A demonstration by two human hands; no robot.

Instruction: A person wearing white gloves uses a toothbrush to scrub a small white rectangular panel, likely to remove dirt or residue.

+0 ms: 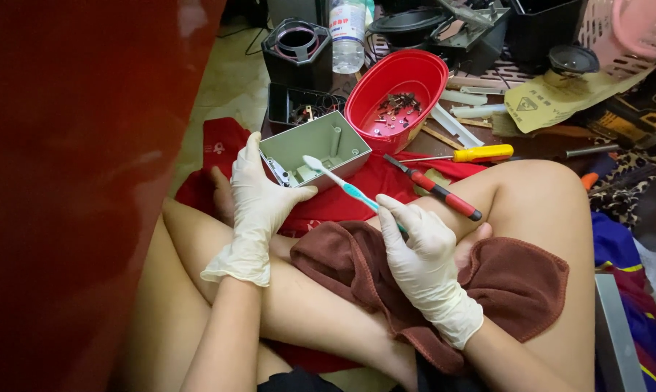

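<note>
The grey open-topped housing (315, 149) lay tilted on the red cloth (357, 189) at about 11 o'clock from the person's crossed legs, its hollow facing up and toward the viewer. The left hand (259, 199), in a white glove, was closed on the housing's near-left corner, thumb at the rim, and steadied it. The right hand (422, 250), also gloved, was closed around the teal handle of a toothbrush (339, 183); the white brush head sat inside the hollow, on or just above the floor of the housing. Whether the bristles touched the surface could not be told.

Judged from this, the housing was already stripped: it looked empty apart from an inner post and a metal bracket at its lower left edge, and many small screws and fittings lay in the red bowl (397, 91) at 1 o'clock from the housing. Brushing of the inside appeared to be under way; how much of the hollow was already clean could not be read. Reassembly appeared not to have begun.

A brown towel (520, 283) lay over the lap under the right hand. At 3 o'clock from the housing lay a red-and-black screwdriver (433, 187) and, beyond it, a yellow-handled screwdriver (473, 153). At 12 o'clock stood a black speaker shell (297, 51) and a clear bottle (347, 33)
</note>
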